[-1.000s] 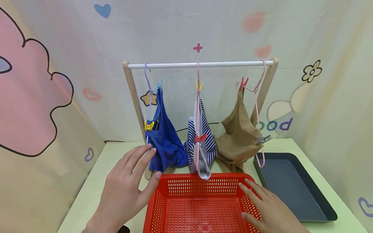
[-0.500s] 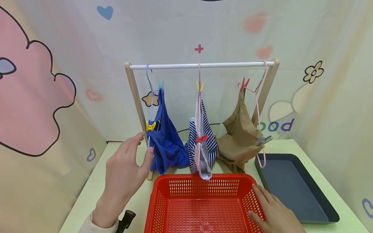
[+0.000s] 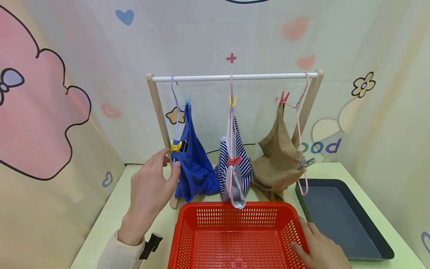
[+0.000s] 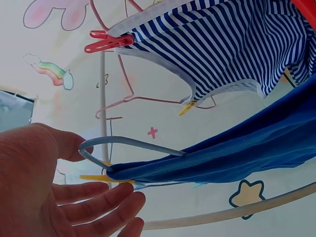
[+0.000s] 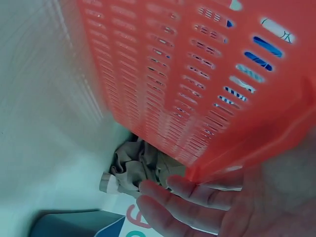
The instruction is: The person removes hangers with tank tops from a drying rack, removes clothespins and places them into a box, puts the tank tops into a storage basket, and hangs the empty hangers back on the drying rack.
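A blue garment hangs from a purple hanger on the left of the rack, held by a yellow clothespin and a light-blue one. Close to the yellow clothespin is my left hand. In the left wrist view its thumb is right at the hanger's bent end, with the other fingers spread below, beside the clothespin. My right hand rests at the right rim of a red plastic basket, thumb over the inner side. Its fingers stretch along the outside in the right wrist view.
A striped garment and a brown garment hang from pink hangers with clothespins. The rack's white rod sits on wooden legs behind the basket. A dark grey tray lies at the right. A patterned curtain surrounds the table.
My left hand has turned and come up to the yellow clothespin and the hanger's lower part. My right hand has moved from above the basket's inside to its right rim.
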A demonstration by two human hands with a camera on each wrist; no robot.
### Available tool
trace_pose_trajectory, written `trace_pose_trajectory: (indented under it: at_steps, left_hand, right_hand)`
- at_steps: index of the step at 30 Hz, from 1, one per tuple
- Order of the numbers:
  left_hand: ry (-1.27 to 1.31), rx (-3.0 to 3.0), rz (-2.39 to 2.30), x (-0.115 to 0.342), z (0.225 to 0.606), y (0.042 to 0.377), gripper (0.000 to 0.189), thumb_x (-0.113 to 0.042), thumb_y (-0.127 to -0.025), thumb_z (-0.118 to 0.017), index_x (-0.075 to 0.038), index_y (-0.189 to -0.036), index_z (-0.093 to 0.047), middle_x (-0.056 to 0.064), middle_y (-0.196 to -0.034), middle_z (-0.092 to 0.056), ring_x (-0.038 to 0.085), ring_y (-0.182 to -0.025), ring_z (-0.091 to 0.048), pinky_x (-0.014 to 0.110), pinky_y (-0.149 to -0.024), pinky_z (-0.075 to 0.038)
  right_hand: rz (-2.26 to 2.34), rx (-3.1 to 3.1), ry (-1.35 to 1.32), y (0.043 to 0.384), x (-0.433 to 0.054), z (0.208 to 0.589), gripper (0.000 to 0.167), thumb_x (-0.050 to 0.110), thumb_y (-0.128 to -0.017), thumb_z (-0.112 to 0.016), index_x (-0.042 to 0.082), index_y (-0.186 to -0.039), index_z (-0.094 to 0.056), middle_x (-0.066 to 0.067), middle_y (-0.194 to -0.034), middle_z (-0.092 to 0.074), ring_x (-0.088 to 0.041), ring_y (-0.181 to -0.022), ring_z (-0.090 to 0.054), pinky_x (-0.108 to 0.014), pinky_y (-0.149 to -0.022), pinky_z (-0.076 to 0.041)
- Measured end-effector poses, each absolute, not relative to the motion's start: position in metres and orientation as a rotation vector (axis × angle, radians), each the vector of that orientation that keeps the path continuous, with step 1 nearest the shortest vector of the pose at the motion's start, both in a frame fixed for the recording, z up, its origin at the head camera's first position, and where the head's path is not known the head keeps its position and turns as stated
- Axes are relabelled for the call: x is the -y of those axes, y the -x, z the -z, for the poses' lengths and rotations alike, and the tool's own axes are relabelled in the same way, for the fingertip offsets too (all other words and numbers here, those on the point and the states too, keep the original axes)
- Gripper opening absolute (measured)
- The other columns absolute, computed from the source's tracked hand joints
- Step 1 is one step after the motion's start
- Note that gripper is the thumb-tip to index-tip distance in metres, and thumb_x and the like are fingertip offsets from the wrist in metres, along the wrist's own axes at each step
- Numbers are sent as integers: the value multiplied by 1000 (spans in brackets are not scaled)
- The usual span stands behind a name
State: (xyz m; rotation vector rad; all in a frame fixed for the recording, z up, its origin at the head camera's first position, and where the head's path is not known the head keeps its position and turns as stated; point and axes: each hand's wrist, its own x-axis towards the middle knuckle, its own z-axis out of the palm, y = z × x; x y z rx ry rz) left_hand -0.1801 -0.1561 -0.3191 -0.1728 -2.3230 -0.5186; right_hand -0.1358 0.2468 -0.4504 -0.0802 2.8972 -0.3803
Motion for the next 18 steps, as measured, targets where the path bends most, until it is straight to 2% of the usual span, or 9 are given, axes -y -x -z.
trace_pose_trajectory:
  at_steps: [5, 8, 12, 15, 18]
  left_hand:
    - [114, 2353, 550, 153, 317, 185, 37, -34, -95, -59, -6, -118, -63, 6, -85, -69, 21, -61, -56, 31, -50, -44]
    - [60, 2367, 569, 152, 315, 187, 36, -34, -95, -59, -5, -115, -62, 5, -76, -66, 19, -53, -48, 28, -46, -37]
    - [-3, 2425, 598, 152, 313, 191, 42, -36, -96, -58, -2, -120, -59, 4, -66, -61, 18, -47, -43, 27, -43, -33]
    - [-32, 2474, 621, 151, 312, 194, 46, -38, -97, -57, 0, -121, -58, 3, -58, -57, 17, -44, -43, 28, -42, -32]
    - [-35, 2483, 636, 151, 312, 198, 43, -36, -97, -56, 2, -116, -61, 3, -51, -51, 18, -41, -42, 29, -40, -30]
  right_hand:
    - [435, -2852, 32, 138, -248, 452, 98, 62, -84, -64, -2, -149, -30, -13, -116, -65, -19, -73, -61, -47, -62, -58]
    - [450, -2833, -1, 139, -248, 453, 96, 60, -85, -64, -6, -147, -31, -12, -103, -69, -18, -68, -61, -45, -60, -58]
    - [462, -2815, -37, 139, -248, 455, 92, 57, -87, -63, -11, -143, -34, -8, -89, -69, -16, -61, -59, -41, -57, -58]
    - [468, -2809, -50, 138, -248, 455, 91, 56, -88, -62, -12, -142, -35, -7, -86, -69, -15, -60, -60, -39, -56, -58]
    - [461, -2811, -54, 138, -248, 456, 90, 56, -89, -61, -11, -142, -35, -6, -84, -69, -16, -59, -59, -38, -55, -57]
